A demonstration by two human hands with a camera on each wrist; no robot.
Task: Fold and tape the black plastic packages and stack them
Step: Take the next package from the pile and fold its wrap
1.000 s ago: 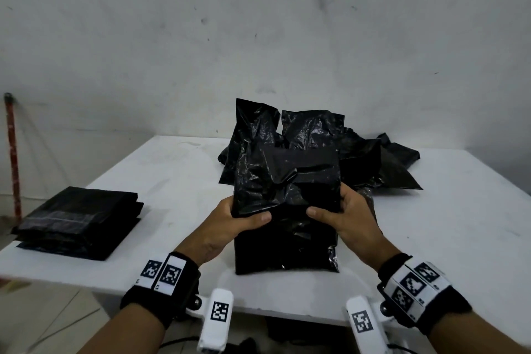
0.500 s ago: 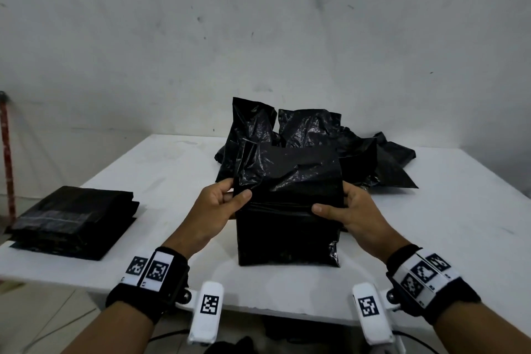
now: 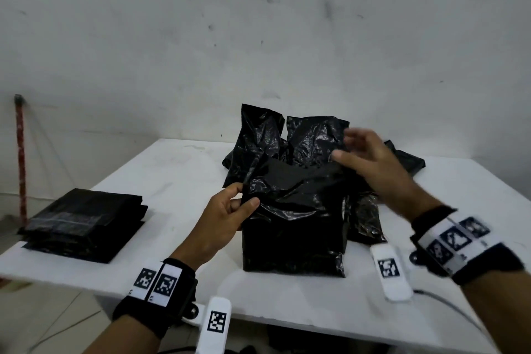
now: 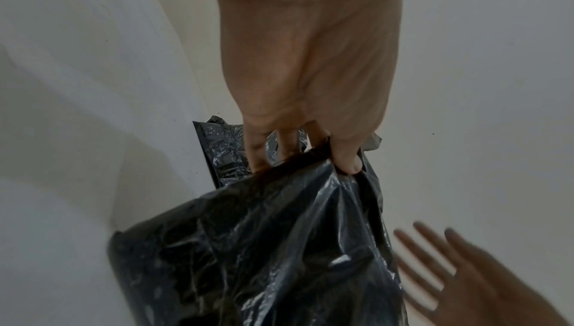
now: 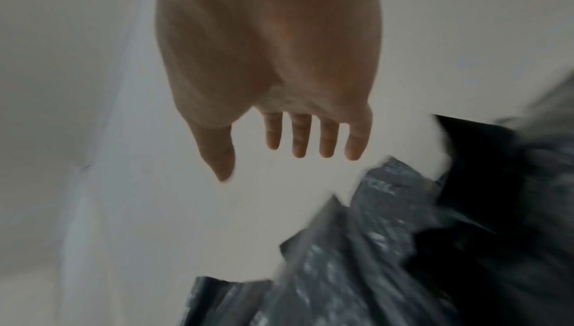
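Note:
A black plastic package (image 3: 293, 227) stands near the front edge of the white table (image 3: 161, 181), its top flap loose and crumpled. My left hand (image 3: 230, 207) pinches the package's upper left edge between thumb and fingers, and the left wrist view shows the same grip (image 4: 313, 157) on the package (image 4: 264, 257). My right hand (image 3: 362, 152) hovers blurred above the package's upper right corner, fingers spread and holding nothing; in the right wrist view this hand (image 5: 279, 149) is open over the table beside crumpled black plastic (image 5: 372, 257).
A heap of loose black packages (image 3: 301, 135) lies behind the one I hold. A stack of flat folded packages (image 3: 83, 221) sits at the table's left front corner. A red pole (image 3: 20, 152) leans on the wall at far left.
My right hand has let go of the package's right side and risen up and back over its top. My left hand kept its pinch on the left edge. The flap has loosened.

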